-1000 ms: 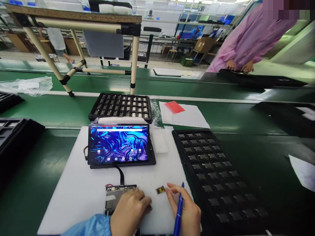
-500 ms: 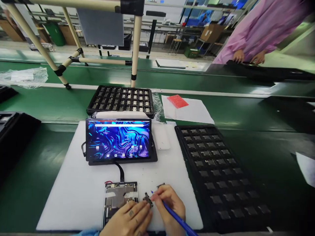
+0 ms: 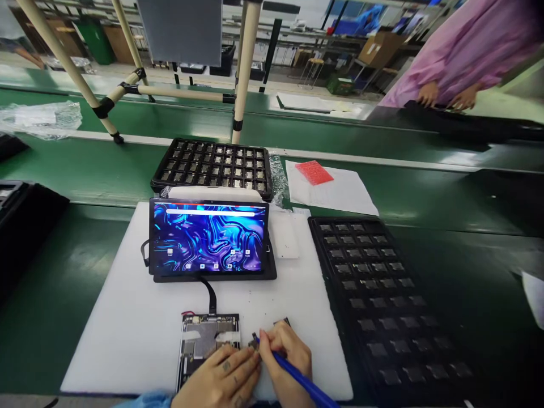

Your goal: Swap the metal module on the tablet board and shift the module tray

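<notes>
My right hand (image 3: 289, 354) grips a slim blue pointed tool (image 3: 301, 379), pen-like, its tip touching a small dark electronic module (image 3: 254, 341) on the white foam mat. The fingers of my left hand (image 3: 223, 371) lie flat, stretched out over the lower edge of that module and the corner of an opened device with an exposed circuit board (image 3: 206, 331). Part of the module is hidden under the fingertips. Another small dark part (image 3: 281, 322) lies just beyond my right hand. A black ribbon cable (image 3: 211, 292) runs from the board to a lit tablet screen (image 3: 208, 238).
A black tray of modules (image 3: 374, 272) stands to the right of the foam mat (image 3: 114, 317), another tray (image 3: 212, 164) behind the screen. Red bubble wrap (image 3: 314, 172) lies on white paper. A person in pink (image 3: 450, 62) works across the green bench.
The blue tool and my right hand have shifted slightly, the tip now lower on the small module. My left hand stays almost in place. The camera view has tilted a little.
</notes>
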Motion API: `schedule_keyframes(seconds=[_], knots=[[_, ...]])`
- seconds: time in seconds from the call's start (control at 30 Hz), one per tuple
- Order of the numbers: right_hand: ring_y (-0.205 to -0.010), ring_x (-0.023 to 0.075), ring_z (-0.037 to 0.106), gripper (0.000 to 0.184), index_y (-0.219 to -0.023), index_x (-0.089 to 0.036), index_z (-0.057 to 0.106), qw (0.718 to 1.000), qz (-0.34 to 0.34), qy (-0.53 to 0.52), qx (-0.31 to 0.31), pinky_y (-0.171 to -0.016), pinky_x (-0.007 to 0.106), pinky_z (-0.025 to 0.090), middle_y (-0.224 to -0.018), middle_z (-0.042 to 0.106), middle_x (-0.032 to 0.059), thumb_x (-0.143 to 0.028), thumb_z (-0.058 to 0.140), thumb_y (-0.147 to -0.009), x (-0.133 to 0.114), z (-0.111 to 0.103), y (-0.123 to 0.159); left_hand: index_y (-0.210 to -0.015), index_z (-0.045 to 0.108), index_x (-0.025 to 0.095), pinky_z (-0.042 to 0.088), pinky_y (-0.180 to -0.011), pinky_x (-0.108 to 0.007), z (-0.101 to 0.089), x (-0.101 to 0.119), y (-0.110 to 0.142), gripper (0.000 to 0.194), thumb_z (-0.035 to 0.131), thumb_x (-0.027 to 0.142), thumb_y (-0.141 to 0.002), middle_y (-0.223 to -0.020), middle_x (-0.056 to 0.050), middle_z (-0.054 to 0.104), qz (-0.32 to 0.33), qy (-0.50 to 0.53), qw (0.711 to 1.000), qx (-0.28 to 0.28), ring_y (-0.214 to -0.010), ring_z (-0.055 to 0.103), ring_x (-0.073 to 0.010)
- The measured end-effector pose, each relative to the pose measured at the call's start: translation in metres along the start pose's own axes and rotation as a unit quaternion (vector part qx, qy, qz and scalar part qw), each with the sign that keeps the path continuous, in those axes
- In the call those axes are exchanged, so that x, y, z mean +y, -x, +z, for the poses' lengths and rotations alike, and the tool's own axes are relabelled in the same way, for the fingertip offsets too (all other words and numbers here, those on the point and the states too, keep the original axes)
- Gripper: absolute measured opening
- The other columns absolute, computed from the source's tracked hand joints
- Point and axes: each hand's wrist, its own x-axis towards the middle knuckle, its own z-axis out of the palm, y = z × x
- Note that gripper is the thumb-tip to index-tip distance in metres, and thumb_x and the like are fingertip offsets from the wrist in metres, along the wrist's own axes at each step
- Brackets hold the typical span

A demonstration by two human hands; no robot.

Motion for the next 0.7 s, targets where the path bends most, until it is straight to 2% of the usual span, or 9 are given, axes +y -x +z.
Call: schedule_keyframes(seconds=[0.3,0.4,0.47,0.57,0.63,0.7], knots=[[-0.043,0.0083,0.043,0.035,-0.056,-0.023,0.035,1.000,-0.003,0.013,0.020,-0.045,0.019,0.038,-0.053,0.039,-0.0075,-0.011,0.054,-0.082,-0.003,-0.001,0.000,-0.107,0.063,0.015,0.041,-0.094,-0.024,0.000,0.000,0.003,0.028,0.037,0.024,-0.100,-0.106,0.001,0.070,-0.007,0.000,0.999,-0.034,-0.102,0.060,-0.0121],[-0.043,0.0086,0.046,0.034,-0.055,-0.022,0.038,0.995,0.066,-0.068,0.039,-0.044,0.018,0.041,-0.053,0.043,-0.0066,-0.017,0.056,-0.084,-0.005,-0.004,-0.001,-0.105,0.063,0.014,0.040,-0.096,-0.024,-0.001,0.001,0.002,0.029,0.037,0.025,-0.100,-0.104,0.001,0.071,-0.012,0.006,1.000,-0.015,-0.101,0.061,-0.0122],[-0.047,0.0096,0.051,0.032,-0.057,-0.021,0.043,0.977,0.128,-0.157,0.068,-0.046,0.019,0.044,-0.057,0.048,-0.0048,-0.026,0.056,-0.087,-0.005,-0.006,-0.002,-0.103,0.064,0.014,0.041,-0.095,-0.025,-0.002,0.001,0.000,0.028,0.038,0.025,-0.099,-0.102,0.000,0.071,-0.016,0.019,1.000,-0.006,-0.100,0.061,-0.0128],[-0.048,0.0102,0.052,0.040,-0.063,-0.020,0.053,0.925,0.166,-0.313,0.141,-0.046,0.021,0.047,-0.063,0.051,-0.0028,-0.051,0.048,-0.088,-0.002,-0.007,-0.003,-0.102,0.064,0.013,0.046,-0.092,-0.026,-0.008,0.002,-0.004,0.030,0.036,0.024,-0.099,-0.102,-0.003,0.071,-0.023,0.040,0.999,-0.019,-0.098,0.063,-0.0142],[-0.040,0.0086,0.045,0.051,-0.066,-0.020,0.055,0.897,0.186,-0.365,0.164,-0.037,0.019,0.041,-0.058,0.048,-0.0043,-0.067,0.041,-0.084,0.000,-0.007,-0.001,-0.098,0.065,0.014,0.048,-0.090,-0.026,-0.015,0.002,-0.007,0.033,0.033,0.024,-0.099,-0.103,-0.004,0.071,-0.027,0.043,0.998,-0.026,-0.098,0.063,-0.0154],[-0.031,0.0062,0.033,0.055,-0.065,-0.020,0.054,0.902,0.210,-0.348,0.147,-0.028,0.016,0.028,-0.045,0.040,-0.0080,-0.071,0.039,-0.082,0.002,-0.006,0.004,-0.095,0.065,0.014,0.049,-0.089,-0.026,-0.026,0.001,-0.010,0.032,0.034,0.022,-0.099,-0.102,-0.004,0.071,-0.027,0.050,0.998,-0.023,-0.098,0.064,-0.0160]])
